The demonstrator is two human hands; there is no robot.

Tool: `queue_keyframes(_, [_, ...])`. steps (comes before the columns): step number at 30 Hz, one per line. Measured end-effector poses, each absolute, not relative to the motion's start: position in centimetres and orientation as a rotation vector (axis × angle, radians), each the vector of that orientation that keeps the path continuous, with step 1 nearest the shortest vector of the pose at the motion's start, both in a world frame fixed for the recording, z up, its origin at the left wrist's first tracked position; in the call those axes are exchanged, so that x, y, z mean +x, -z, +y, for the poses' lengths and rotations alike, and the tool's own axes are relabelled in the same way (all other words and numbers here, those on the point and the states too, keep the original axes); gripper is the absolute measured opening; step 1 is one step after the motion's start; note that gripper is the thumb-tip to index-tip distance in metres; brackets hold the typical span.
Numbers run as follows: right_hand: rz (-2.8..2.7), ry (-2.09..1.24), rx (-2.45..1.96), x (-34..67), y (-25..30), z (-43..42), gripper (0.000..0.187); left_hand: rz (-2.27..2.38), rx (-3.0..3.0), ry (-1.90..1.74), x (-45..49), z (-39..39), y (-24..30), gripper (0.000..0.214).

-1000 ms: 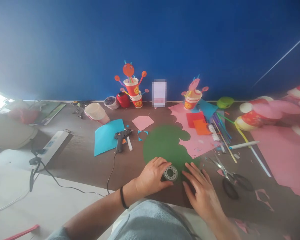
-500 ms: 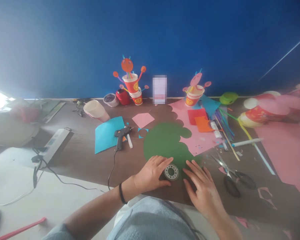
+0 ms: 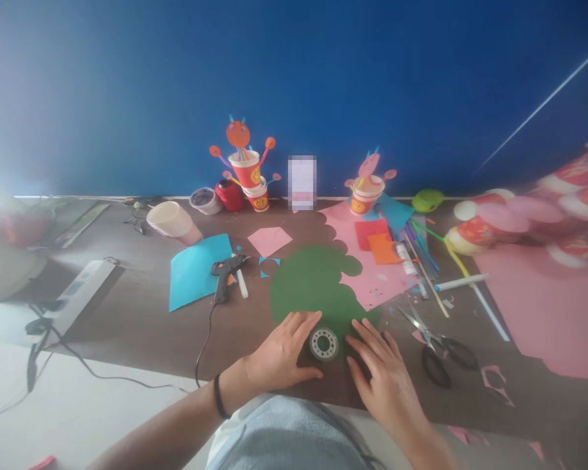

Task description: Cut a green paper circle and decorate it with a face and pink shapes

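A round pale ring with a circle of small holes (image 3: 324, 344) lies at the near edge of the green scalloped paper (image 3: 306, 281). To its left rests my left hand (image 3: 279, 352), thumb and fingers apart in a C shape beside the ring, gripping nothing visible. On the other side my right hand (image 3: 385, 372) lies palm down, fingers spread, its tips at the green paper's edge. Scissors (image 3: 436, 346) with black handles lie partly spread to the right of that hand.
A hot glue gun (image 3: 224, 274) lies on blue paper (image 3: 191, 277), its cord crossing the table's front edge. Decorated paper cups (image 3: 247, 171) stand at the back. Pink paper (image 3: 377, 287), markers (image 3: 406, 258) and straws fill the right. A power strip (image 3: 81, 297) lies left.
My view has turned slightly to the right, so the scene sits farther left. Both hands keep nearly the same pose around the ring, which stays on the table.
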State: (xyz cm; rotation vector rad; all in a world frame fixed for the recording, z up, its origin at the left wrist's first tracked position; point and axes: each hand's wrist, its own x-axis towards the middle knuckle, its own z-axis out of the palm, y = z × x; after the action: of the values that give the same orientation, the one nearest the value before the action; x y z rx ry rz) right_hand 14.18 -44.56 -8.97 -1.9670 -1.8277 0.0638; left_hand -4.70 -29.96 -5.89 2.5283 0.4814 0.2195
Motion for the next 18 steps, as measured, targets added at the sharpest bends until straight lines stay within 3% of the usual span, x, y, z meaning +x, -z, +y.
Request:
queue_keyframes(6, [-1.832, -0.095, -1.995, 14.0, 8.5, -44.5, 0.029, 0.709, 2.702, -0.052, -7.9, -31.7, 6.5, 0.094])
queue_keyframes(18, [-1.810, -0.119, -1.988, 14.0, 8.0, -44.1, 0.031, 0.567, 2.863, 0.008, -10.1, -30.4, 6.0, 0.069])
